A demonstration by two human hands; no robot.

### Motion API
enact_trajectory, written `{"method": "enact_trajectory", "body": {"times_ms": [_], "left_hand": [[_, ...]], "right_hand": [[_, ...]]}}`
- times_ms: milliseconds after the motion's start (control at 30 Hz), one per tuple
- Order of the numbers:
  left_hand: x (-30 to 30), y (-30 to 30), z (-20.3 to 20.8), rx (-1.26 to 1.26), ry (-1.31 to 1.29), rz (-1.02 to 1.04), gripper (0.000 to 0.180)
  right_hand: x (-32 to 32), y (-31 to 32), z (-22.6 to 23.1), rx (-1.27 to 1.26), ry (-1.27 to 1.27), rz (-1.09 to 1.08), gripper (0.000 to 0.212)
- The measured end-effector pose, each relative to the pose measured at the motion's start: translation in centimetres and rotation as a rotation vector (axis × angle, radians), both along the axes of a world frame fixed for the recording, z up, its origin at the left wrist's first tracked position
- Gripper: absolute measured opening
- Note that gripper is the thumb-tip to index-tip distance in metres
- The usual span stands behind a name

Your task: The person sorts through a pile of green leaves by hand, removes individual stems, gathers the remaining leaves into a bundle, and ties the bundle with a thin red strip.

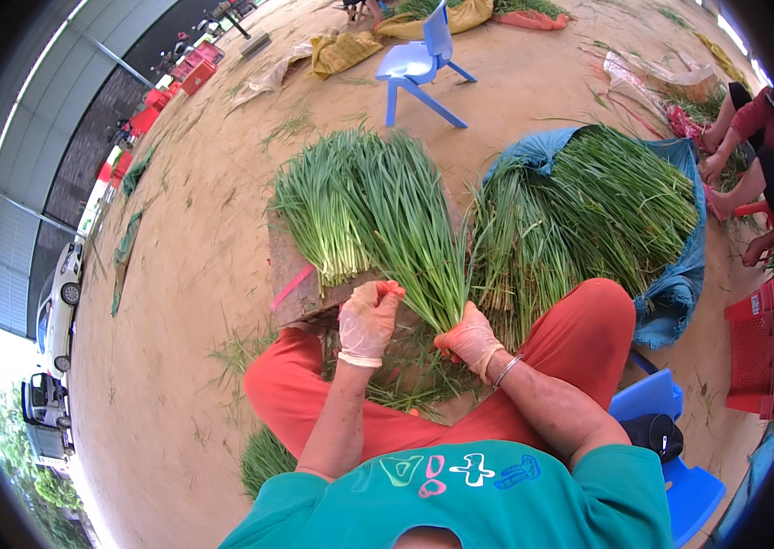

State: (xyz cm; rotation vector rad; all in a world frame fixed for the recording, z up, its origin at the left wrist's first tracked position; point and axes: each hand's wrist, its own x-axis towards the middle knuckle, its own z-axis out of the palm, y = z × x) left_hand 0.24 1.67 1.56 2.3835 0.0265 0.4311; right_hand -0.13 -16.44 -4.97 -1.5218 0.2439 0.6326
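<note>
My right hand [470, 342], in a thin translucent glove with orange fingertips, is closed around the pale stem ends of a bunch of garlic chives [423, 247]. The bunch's green leaves fan away from me over a low board [288, 265]. Left of it on the board lies a pile of garlic chives [327, 206], its whitish ends toward me. My left hand [368, 322], gloved the same way, is raised just left of the held stems, fingers pinched together. What is between those fingers, if anything, I cannot make out. A pink strip [293, 286] crosses the board's near left part.
At right, loose chives [620, 206] lie heaped on a blue woven sack [687, 265]. A blue chair [419, 64] stands beyond the board; another blue seat [689, 489] is behind my right side. A co-worker's arms [735, 137] and a red crate [753, 348] are at far right.
</note>
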Motion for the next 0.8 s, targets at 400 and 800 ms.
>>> {"method": "enact_trajectory", "body": {"times_ms": [400,800], "left_hand": [[5.3,-0.4,-5.3,0.008,0.181,0.034,0.023],[0.1,-3.6,-3.6,0.161,-0.151,-0.209,0.021]], "right_hand": [[0.1,0.1,-0.2,-0.071,-0.013,0.032,0.048],[0.2,-0.3,1.2,0.011,0.007,0.048,0.048]]}}
